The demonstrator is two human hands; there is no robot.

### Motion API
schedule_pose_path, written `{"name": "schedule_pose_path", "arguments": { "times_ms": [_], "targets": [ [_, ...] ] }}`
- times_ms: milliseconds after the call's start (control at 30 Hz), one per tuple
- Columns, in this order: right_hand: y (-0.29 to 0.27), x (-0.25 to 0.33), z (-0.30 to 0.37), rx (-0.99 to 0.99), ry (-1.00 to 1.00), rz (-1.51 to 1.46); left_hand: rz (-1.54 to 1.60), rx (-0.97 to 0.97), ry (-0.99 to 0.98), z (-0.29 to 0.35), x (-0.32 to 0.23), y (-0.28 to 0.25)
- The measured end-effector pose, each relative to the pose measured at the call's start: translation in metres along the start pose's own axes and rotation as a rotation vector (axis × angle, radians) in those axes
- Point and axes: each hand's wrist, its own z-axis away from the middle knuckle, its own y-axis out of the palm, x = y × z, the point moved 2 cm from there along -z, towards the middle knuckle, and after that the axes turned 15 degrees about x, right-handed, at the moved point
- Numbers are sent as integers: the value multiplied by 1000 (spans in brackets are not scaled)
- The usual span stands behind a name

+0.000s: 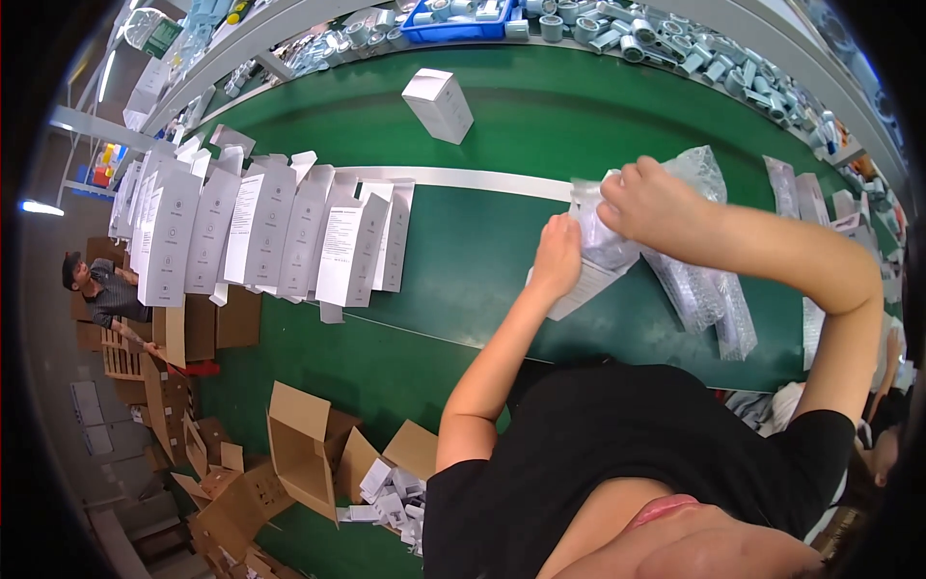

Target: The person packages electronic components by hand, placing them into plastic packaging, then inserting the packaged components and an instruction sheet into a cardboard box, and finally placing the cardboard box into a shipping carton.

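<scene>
A white carton (585,289) is tilted at the bench edge in front of me. My left hand (558,257) is closed on its left side. At the carton's mouth is a bubble-wrapped item (606,241), partly inside; the wrap hides what it contains. My right hand (658,201) is closed over the top of that wrap, fingers curled, with some fingertips out of sight. To its right, more bubble-wrapped packs (690,289) lie on the bench, close to my right forearm.
Upright white cartons with raised flaps (256,227) form a row at left. One white box (440,105) stands farther back on the green bench (463,241). Grey-white parts (666,43) and a blue bin (453,29) line the far shelf. Brown cartons (309,449) and another person (106,294) are left.
</scene>
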Motion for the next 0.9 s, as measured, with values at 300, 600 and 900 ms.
{"name": "schedule_pose_path", "arguments": {
  "times_ms": [300,600,900],
  "targets": [
    [32,45,-18,105,-231,-176,234,-183,299,15,28,33],
    [29,49,-39,266,-258,-688,33,-216,354,29,23,33],
    [40,56,-27,-214,-258,-1098,91,-225,377,35,40,31]
  ]
}}
